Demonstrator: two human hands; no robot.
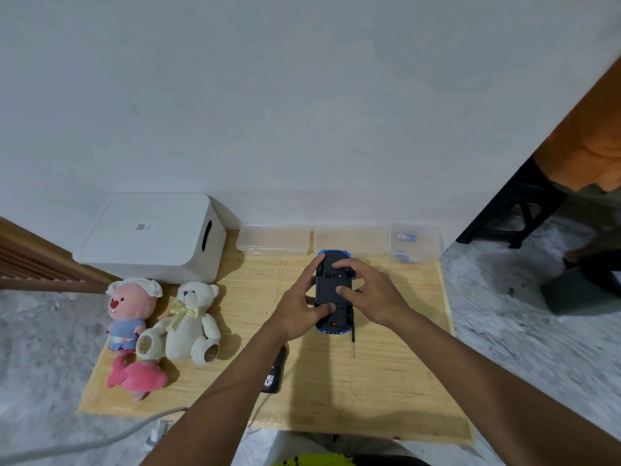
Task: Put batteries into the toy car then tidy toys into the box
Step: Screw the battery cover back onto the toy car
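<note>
Both left grip [298, 309] and right grip [373, 294] curl closed around the upturned toy car [328, 284].

Your worktop [386, 381]: pale matt wood; toy car [331, 287] underside: dark matt plastic; storage box [151, 230]: smooth white plastic; teddy bear [191, 317]: cream plush.

Wooden desk [386, 381], low on the floor, with a lidded white box [151, 237] at its far left corner. Right of the box, a row of clear containers [351, 237] lines the far edge. Just in front of the box sit a pink-faced plush [129, 311] and a white teddy bear [190, 317], with a pink plush [136, 378] nearer still. A toy car [325, 284], underside up, a black device [274, 378] and a thin screwdriver [353, 341] are well right of the box.
</note>
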